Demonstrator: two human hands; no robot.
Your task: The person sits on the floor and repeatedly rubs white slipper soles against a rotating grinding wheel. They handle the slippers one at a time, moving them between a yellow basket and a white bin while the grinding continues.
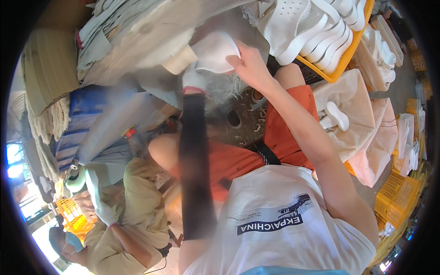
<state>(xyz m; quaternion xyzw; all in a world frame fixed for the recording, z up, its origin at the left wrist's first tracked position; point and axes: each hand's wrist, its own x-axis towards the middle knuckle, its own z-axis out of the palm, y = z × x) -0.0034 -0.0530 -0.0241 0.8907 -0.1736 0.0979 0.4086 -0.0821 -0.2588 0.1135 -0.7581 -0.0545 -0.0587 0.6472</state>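
Note:
A white foam clog [214, 51] is up in front of me, partly smeared by motion. My right hand [250, 64], bare, is closed round its right edge, with the thumb on the near side. My left hand [194, 79], in a white glove with a red cuff below a black sleeve, is at the clog's lower left. Its fingers appear closed on the clog, though they are blurred and partly hidden. Just left of the clog is a beige flat-edged piece [179, 60]; whether it touches the glove I cannot tell.
A yellow crate [347, 54] of white clogs stands at the far right. Beside it, pale cloth sacks [350, 103] carry loose white pieces. Fabric sheets [137, 50] hang at the far left. Lower left sits a co-worker [123, 220] in beige, holding a white piece. White scraps [233, 85] hang below my hands.

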